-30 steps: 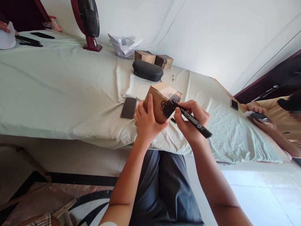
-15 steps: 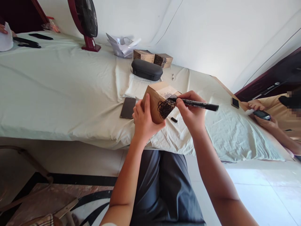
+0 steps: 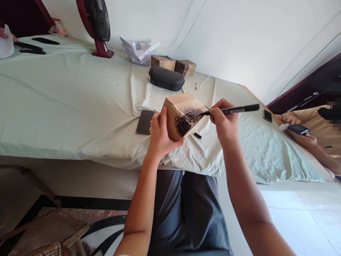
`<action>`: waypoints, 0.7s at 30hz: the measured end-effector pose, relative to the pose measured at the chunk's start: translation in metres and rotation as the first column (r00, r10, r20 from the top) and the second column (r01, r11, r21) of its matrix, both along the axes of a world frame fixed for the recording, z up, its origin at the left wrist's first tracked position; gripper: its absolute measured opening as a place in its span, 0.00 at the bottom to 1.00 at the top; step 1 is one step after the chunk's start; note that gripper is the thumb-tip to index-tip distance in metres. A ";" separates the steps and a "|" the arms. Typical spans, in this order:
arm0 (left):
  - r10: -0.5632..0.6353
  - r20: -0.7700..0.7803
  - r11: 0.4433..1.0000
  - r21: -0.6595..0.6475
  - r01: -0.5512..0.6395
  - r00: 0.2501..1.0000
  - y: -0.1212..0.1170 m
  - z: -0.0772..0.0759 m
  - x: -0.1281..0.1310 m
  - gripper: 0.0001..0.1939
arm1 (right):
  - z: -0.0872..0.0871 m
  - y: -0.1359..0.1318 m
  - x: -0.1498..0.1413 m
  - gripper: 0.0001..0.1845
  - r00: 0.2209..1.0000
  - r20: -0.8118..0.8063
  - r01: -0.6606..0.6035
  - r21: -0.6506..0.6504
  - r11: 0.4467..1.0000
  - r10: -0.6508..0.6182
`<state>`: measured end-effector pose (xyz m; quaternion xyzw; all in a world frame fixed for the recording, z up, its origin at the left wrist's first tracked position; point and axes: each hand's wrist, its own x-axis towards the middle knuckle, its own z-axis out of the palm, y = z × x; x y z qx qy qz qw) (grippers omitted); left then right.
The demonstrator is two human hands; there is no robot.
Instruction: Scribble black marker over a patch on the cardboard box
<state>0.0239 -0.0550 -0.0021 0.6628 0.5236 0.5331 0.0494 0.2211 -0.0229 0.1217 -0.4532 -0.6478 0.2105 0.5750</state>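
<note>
My left hand [image 3: 160, 134] is wrapped round a small brown cardboard box [image 3: 179, 106], holding it tilted over the table's front edge. Black scribble covers part of the box's near face and top. My right hand [image 3: 226, 122] pinches a black marker [image 3: 234, 109] that lies almost level, its tip touching the scribbled top of the box. The marker's small black cap [image 3: 197, 135] lies on the cloth just under the box.
A pale green cloth covers the table [image 3: 66, 99]. On it lie a dark phone [image 3: 145, 122], a black case [image 3: 166, 78], two more scribbled boxes [image 3: 173, 65], crumpled paper [image 3: 138, 49] and a red fan [image 3: 97, 21]. Another person's hands [image 3: 298, 133] hold a phone at right.
My right hand has risen and swung the marker from steeply slanted to nearly level, its tip moving from the box's side face to the top. The box has tilted a little.
</note>
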 end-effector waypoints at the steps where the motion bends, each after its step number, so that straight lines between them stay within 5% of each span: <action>1: -0.016 0.001 1.000 0.004 0.016 1.000 0.000 -0.001 -0.001 0.76 | 0.001 0.001 0.001 0.13 1.000 -0.012 -0.013 -0.018 1.000 0.013; 10: -0.135 0.077 0.991 0.005 0.135 0.988 0.005 -0.007 -0.001 0.76 | -0.008 0.002 0.005 0.12 0.947 -0.289 -0.161 -0.057 0.985 0.138; 21: -0.186 0.130 0.982 -0.003 0.188 0.974 0.010 -0.017 -0.004 0.73 | -0.032 0.003 0.015 0.13 0.935 -0.297 -0.189 0.043 0.981 0.193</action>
